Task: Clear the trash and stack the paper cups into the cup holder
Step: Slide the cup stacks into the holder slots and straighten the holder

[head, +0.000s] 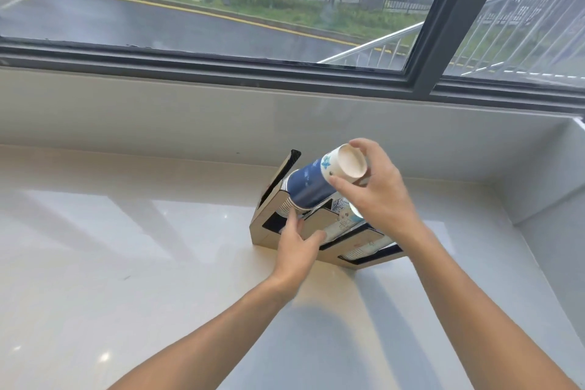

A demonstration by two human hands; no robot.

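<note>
Both forearms are bare to the frame edge, and the left hand [297, 247] and right hand [383, 196] wear nothing.

one cup holder [319, 228], two hands

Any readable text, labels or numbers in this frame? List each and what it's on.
None legible.
Blue cup stack in right hand: white pattern, no readable words.
Cup in the cup holder: small print, too blurred.
Holder front panel: small reddish mark, unreadable.
Cars outside: plates not readable.
</note>
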